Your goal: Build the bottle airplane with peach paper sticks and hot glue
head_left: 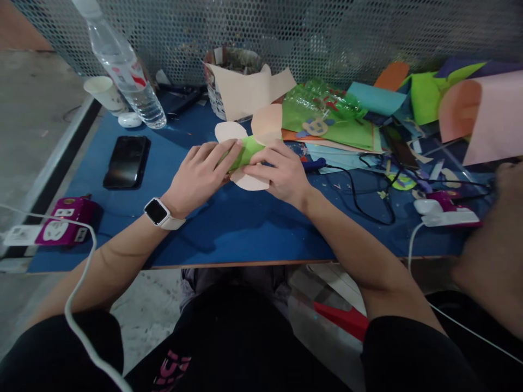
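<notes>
Between my two hands, just above the blue table (171, 239), is a paper craft with a green middle (244, 152). Rounded pale paper pieces stick out around it: a peach one (268, 124) at the top right, a whitish one (229, 131) at the top left, and another pale one (254, 182) below. My left hand (208, 166) is closed on the green part from the left, fingers lying over it. From the right, my right hand (284, 171) grips the craft, its fingers on the green and the lower pale piece. My fingers hide part of the craft.
At the left are a water bottle (126, 71), a paper cup (104, 92), a black phone (126, 162) and a magenta power adapter (67, 220). Behind stands a basket (214, 90); a green bottle (318, 100), coloured paper and cables lie right. Another person's arm (494, 250) is at the right.
</notes>
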Action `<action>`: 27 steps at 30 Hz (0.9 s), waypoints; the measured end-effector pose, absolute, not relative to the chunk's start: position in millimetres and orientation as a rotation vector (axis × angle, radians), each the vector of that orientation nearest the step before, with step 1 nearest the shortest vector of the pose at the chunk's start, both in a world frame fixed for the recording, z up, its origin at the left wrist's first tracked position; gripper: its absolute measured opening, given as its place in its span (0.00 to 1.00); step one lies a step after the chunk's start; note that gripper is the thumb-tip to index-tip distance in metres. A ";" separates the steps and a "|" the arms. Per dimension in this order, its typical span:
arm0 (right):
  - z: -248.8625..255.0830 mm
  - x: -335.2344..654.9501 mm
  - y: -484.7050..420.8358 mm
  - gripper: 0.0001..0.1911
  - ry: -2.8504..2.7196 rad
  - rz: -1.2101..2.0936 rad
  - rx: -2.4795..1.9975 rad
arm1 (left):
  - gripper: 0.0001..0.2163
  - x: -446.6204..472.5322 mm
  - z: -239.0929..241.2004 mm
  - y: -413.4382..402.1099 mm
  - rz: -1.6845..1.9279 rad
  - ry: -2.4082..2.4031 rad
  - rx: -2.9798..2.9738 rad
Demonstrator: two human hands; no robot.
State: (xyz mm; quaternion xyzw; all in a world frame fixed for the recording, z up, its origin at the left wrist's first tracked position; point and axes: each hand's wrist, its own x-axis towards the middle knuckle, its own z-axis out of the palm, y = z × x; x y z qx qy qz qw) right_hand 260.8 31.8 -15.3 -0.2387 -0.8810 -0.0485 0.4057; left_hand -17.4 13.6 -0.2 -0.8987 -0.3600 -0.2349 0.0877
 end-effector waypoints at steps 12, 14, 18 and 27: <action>-14.7 260.8 32.0 0.16 -2.223 -0.185 -0.582 | 0.30 -14.0 8.9 7.8 -0.601 -1.117 -2.684; -13.8 260.1 29.4 0.15 -2.249 -0.153 -0.623 | 0.30 -12.5 12.7 5.5 -0.547 -1.149 -2.674; -11.5 257.2 26.2 0.13 -2.274 -0.129 -0.613 | 0.29 -9.5 16.5 1.4 -0.512 -1.146 -2.670; -11.1 254.4 26.2 0.16 -2.285 -0.043 -0.619 | 0.29 -7.9 16.2 -2.1 -0.489 -1.136 -2.677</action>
